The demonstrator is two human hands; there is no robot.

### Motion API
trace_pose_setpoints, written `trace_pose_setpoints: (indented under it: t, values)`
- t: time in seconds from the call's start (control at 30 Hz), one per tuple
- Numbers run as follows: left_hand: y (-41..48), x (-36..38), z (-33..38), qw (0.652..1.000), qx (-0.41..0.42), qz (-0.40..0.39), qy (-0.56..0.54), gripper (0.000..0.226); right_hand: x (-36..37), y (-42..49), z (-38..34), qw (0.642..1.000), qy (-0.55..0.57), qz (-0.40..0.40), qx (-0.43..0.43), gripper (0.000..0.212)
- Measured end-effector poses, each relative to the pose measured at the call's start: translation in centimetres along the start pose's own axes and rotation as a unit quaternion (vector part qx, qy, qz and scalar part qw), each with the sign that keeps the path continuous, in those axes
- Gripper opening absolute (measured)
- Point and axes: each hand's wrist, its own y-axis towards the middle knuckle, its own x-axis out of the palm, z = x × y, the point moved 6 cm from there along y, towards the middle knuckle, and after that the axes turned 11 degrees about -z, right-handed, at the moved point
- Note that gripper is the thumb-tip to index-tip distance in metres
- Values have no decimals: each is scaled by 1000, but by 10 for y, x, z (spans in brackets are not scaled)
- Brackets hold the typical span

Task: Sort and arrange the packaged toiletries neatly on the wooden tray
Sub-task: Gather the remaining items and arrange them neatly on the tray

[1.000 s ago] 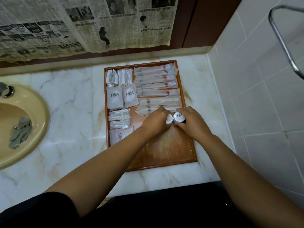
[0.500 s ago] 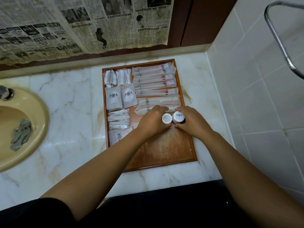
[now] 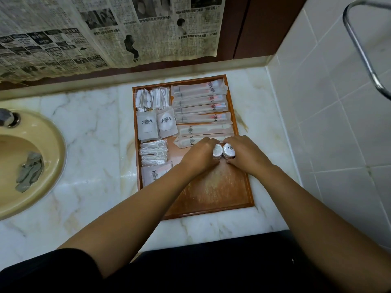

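The wooden tray [image 3: 213, 197] lies on the marble counter. Long toothbrush packets [image 3: 200, 106] fill its far right, with comb packets [image 3: 203, 130] below them. Cotton-bud packs [image 3: 152, 99], square sachets [image 3: 156, 125], floss picks [image 3: 153, 153] and another sachet [image 3: 154, 174] line the left column. At mid-tray my left hand [image 3: 198, 157] grips a small round wrapped soap [image 3: 217, 151]. My right hand [image 3: 247, 154] grips a second round soap [image 3: 229, 150]. The two soaps stand on edge and touch each other.
A beige sink [image 3: 27, 166] with a grey cloth [image 3: 29, 171] is at the left. A tiled wall [image 3: 338, 123] with a chrome rail [image 3: 359, 47] rises right of the tray. Newspaper [image 3: 105, 28] hangs behind the counter. The near half of the tray is bare wood.
Both hands stay together at mid-tray with the two soaps; the soaps have turned slightly and now press side by side. The view has shifted a little.
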Motion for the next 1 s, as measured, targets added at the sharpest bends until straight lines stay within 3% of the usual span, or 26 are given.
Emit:
trace_pose_setpoints:
  t: [0.07,0.37,0.5,1.0]
  values:
    - [5,4,-4,1000,-14,-10,3,12,-1,4,-4,1000,-13,-7,2,13]
    - [8,4,-10,999,-39,-14,-4,14,-4,5,-7,999,-40,-2,9,11]
    - [6,1,-6,1000,-26,-15,-1,13,-8,0,-7,1000,-30,-7,3,28]
    - [-8,-6,-8,998,-33,38,25,20,-20,-17,-9,1000,1,13,16,49]
